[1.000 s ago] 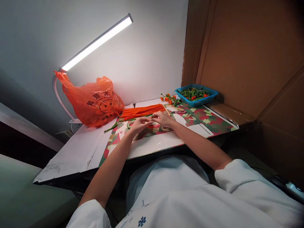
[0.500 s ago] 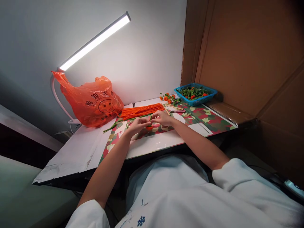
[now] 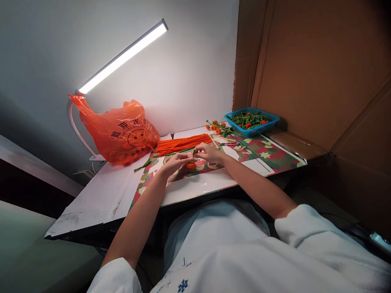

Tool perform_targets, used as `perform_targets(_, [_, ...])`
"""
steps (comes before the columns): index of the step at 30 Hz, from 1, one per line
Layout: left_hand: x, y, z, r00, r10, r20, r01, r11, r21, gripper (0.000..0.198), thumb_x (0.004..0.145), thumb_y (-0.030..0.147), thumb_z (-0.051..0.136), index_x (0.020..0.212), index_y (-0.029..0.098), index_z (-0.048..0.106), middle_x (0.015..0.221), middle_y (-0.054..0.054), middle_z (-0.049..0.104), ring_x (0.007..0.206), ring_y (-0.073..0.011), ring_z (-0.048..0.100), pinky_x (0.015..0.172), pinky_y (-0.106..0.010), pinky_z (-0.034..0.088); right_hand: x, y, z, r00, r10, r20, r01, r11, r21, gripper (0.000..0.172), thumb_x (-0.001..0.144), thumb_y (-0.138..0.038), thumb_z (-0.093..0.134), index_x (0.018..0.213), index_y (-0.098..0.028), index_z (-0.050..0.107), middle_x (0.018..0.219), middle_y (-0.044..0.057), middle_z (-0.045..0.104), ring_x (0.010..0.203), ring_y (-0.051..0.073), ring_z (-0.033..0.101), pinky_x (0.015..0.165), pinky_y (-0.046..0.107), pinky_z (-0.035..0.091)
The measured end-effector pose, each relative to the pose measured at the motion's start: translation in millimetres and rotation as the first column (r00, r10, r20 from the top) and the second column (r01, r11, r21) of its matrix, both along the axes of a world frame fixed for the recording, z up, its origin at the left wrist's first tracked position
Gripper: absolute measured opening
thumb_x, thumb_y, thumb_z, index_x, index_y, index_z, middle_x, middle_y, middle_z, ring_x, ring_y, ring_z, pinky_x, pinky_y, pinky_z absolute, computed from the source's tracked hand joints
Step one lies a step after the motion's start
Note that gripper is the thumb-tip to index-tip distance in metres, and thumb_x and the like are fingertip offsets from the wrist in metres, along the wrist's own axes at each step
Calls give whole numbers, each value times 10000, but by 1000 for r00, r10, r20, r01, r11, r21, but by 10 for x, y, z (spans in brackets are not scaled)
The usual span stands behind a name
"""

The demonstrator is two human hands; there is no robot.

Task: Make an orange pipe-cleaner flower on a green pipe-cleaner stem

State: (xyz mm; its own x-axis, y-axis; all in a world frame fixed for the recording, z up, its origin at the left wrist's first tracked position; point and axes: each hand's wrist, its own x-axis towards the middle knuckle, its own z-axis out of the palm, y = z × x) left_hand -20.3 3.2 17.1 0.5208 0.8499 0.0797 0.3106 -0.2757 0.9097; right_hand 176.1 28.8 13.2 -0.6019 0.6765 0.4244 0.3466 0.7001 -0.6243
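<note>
Close together over the table, both hands pinch one small orange flower with a green fuzzy stem (image 3: 191, 165). My left hand (image 3: 175, 163) is closed on it from the left, fingertips just above the orange head. From the right, my right hand (image 3: 208, 153) grips near the green stem, which pokes up between the fingertips. The orange head hangs downward below the fingers. Behind the hands lies a bundle of orange pipe cleaners (image 3: 183, 143). A roll of tape by the left hand is partly covered by it.
An orange plastic bag (image 3: 117, 132) stands at the left under a lit lamp (image 3: 124, 57). Finished orange flowers (image 3: 217, 127) lie at the back, beside a blue basket (image 3: 259, 130) of green and orange pieces. Pink-handled scissors (image 3: 230, 143) and green pipe cleaners (image 3: 142, 165) rest on the table.
The hands stay nearly in place, still on the flower. Its orange head shows a little more below the fingers, and the view has shifted slightly.
</note>
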Motion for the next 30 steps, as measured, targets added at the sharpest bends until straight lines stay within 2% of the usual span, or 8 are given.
perform_targets(3, [48, 24, -52, 978, 178, -110, -148, 960, 236, 349, 719, 509, 671, 718, 160, 675, 729, -28, 663, 698, -158, 584, 662, -265, 423, -32, -11, -12, 989, -141, 51, 138, 989, 46, 140, 806, -137, 557, 732, -149, 675, 740, 48, 638, 845, 188, 508, 761, 296, 366])
perform_targets(7, [103, 84, -131, 911, 397, -108, -297, 816, 496, 290, 695, 468, 698, 699, 178, 682, 771, -32, 691, 746, -177, 607, 728, -279, 434, -69, -35, -28, 960, -273, 54, 271, 962, 38, 136, 828, -172, 563, 756, -163, 679, 800, 65, 652, 928, 216, 506, 776, 317, 347])
perform_targets(9, [122, 96, -146, 892, 436, -118, -313, 785, 535, 262, 715, 443, 679, 689, 182, 681, 753, -33, 691, 722, -177, 604, 719, -283, 432, -89, -51, -32, 949, -309, 67, 309, 951, 17, 130, 831, -172, 571, 752, -168, 674, 819, 62, 666, 942, 219, 508, 805, 333, 331])
perform_targets(13, [149, 83, -140, 898, 410, -156, -255, 777, 576, 227, 767, 393, 616, 715, 180, 672, 791, -47, 691, 743, -183, 604, 735, -293, 428, -106, -70, -36, 937, -341, 79, 343, 939, -17, 141, 848, -173, 561, 749, -167, 661, 827, 53, 678, 948, 214, 500, 834, 344, 309])
perform_targets(17, [130, 90, -143, 924, 327, -197, -190, 841, 506, 257, 800, 405, 556, 757, 174, 659, 801, -41, 672, 761, -180, 587, 742, -294, 422, -66, -68, -25, 956, -288, 53, 289, 957, -8, 103, 834, -193, 592, 765, -160, 660, 820, 60, 661, 920, 210, 490, 787, 322, 322])
perform_targets(22, [56, 58, -69, 978, 132, -163, -95, 972, 216, 380, 782, 521, 558, 783, 153, 649, 731, -21, 623, 677, -150, 535, 630, -263, 398, -7, -68, 10, 988, -155, 21, 154, 988, 18, 103, 830, -197, 614, 745, -158, 657, 798, 61, 649, 915, 206, 474, 776, 314, 337])
perform_targets(27, [20, -31, 55, 1000, 1, -31, -1, 1000, 17, 407, 734, 538, 633, 825, 145, 680, 853, -71, 664, 800, -173, 569, 708, -274, 416, 9, -59, 28, 997, -54, -61, 56, 998, 29, 112, 834, -228, 606, 754, -159, 643, 793, 53, 627, 897, 193, 483, 757, 298, 361])
perform_targets(30, [13, -34, 52, 999, -13, 39, 15, 999, -43, 397, 721, 525, 653, 817, 141, 675, 868, -84, 665, 818, -180, 580, 725, -283, 423, 9, -43, 30, 998, -28, -64, 27, 999, -20, 146, 835, -253, 574, 751, -150, 634, 771, 37, 606, 814, 168, 497, 718, 279, 369])
